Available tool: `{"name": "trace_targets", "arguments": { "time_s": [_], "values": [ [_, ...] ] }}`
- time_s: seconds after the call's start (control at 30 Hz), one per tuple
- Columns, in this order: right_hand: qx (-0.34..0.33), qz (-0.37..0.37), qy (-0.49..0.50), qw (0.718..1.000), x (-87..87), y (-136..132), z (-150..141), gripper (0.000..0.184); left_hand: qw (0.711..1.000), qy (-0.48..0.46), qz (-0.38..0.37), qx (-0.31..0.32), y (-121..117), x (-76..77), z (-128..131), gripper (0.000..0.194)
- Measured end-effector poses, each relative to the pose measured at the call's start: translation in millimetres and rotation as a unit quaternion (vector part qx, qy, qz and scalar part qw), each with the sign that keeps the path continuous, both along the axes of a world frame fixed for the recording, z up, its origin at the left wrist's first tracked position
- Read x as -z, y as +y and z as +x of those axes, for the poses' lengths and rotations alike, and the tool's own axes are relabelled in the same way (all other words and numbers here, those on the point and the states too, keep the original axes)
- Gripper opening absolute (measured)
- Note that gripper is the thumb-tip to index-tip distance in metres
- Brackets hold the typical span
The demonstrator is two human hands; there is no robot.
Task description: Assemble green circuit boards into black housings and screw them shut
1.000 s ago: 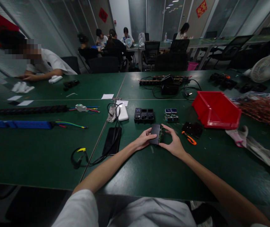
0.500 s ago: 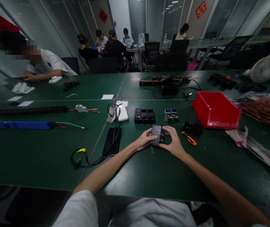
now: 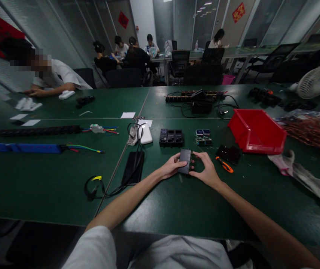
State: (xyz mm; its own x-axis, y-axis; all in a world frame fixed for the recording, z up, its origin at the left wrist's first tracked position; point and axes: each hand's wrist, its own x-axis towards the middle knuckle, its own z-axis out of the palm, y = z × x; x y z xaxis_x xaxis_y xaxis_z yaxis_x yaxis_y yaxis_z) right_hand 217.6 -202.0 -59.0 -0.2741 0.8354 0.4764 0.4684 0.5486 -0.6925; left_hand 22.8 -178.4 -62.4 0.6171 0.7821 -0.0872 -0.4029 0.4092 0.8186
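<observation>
Left hand [image 3: 172, 166] clasps a flat black rectangular case [image 3: 185, 160]; right hand [image 3: 208, 171] clamps its right edge, where details blur.

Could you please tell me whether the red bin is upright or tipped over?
Upright: the red bin sits on the green table, farther right than the right hand, its opening facing up, inner walls visible.

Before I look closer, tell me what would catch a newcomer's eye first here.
The red bin stands out first, on the green table, toward the right. Next come orange tool handles, lying nearer and to its left. Near centre, the left grip and right grip hold a dark case.
</observation>
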Motion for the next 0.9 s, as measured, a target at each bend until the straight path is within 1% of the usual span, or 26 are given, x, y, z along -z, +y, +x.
{"name": "trace_targets", "arguments": {
  "time_s": [0.33, 0.63, 0.9],
  "values": [
    [0.012, 0.002, -0.009, 1.000, 2.5, -2.5, -3.5, 0.074, 1.000, 0.005, 0.010, 0.023, 0.3, 0.3, -0.9, 0.060],
    [0.001, 0.009, -0.022, 1.000, 5.3, -1.5, -3.1, 0.077, 0.999, -0.011, -0.031, 0.012, 1.9, 0.4, -2.7, 0.055],
    [0.004, 0.017, -0.015, 1.000, 7.5, -1.4, -2.9, 0.073, 1.000, -0.007, -0.019, 0.008, 0.8, 0.1, -1.6, 0.056]
  ]
}}
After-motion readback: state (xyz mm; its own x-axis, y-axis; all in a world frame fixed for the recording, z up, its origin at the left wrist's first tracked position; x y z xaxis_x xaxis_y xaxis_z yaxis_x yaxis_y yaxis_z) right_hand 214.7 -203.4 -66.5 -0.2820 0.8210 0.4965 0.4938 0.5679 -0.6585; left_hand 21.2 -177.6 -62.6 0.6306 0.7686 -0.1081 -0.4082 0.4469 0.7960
